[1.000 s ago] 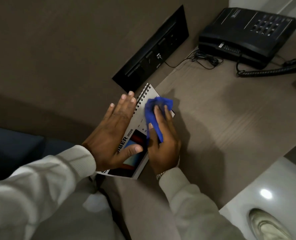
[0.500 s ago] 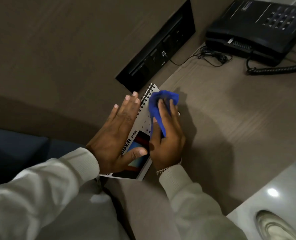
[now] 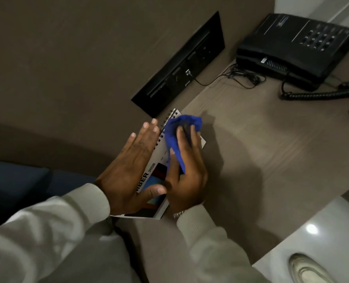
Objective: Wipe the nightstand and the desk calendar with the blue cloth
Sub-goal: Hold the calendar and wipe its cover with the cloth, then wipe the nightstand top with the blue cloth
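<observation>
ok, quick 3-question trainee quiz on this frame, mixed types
1. True or false: the left hand lies flat on the desk calendar.
2. The blue cloth is under which hand? A) left B) right C) neither
3. Fill in: the black ____ sits at the nightstand's far end.

Key: 1 true; 2 B; 3 telephone

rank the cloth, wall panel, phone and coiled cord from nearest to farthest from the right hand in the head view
From the right hand:
1. Cloth: under its fingers, on the calendar.
2. Wall panel: up and left, on the wall behind the calendar.
3. Coiled cord and phone: both at the far right; the cord looks slightly nearer, but too close to call.
</observation>
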`<control>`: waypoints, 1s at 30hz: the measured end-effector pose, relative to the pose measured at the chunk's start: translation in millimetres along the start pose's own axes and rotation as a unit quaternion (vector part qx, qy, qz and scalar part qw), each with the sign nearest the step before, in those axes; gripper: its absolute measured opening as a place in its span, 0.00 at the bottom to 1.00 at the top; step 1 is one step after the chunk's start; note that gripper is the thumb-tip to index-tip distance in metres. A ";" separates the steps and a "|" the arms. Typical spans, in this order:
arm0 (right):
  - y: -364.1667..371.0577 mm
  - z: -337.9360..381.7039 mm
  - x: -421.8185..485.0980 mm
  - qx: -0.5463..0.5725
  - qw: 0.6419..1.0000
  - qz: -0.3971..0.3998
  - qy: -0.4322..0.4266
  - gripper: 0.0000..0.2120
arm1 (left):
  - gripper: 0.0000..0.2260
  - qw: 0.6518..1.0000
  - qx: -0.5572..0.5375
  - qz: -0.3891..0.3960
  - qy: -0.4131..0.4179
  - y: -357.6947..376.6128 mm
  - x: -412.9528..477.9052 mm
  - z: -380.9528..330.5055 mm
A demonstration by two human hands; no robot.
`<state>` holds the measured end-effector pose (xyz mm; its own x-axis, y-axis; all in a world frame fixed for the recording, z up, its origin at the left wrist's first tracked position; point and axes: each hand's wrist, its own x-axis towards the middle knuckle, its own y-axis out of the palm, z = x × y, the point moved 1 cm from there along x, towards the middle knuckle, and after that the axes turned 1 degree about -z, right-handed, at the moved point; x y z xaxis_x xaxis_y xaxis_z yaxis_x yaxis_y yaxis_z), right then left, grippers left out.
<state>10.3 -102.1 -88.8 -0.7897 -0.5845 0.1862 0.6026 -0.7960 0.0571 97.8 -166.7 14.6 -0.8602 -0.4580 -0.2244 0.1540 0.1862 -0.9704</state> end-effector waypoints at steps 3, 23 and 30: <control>4.0 -4.4 18.5 -0.025 0.999 -0.018 0.045 0.25 | 0.45 1.000 -0.004 -0.006 0.001 3.2 0.3 2.5; -193.5 30.8 78.6 -0.351 0.841 0.411 0.005 0.21 | 0.42 0.988 0.087 -0.032 -0.120 -0.3 -2.0 -29.6; -225.1 7.7 131.5 -0.528 0.692 0.484 -0.087 0.30 | 0.36 0.952 -0.077 -0.139 -0.262 37.4 2.3 -131.6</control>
<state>-228.3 1.4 -69.6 0.0064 -0.9696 -0.2445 0.3474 0.2314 -0.9087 37.6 -46.4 -10.5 -0.4907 -0.8712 -0.0144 -0.1512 0.1013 -0.9833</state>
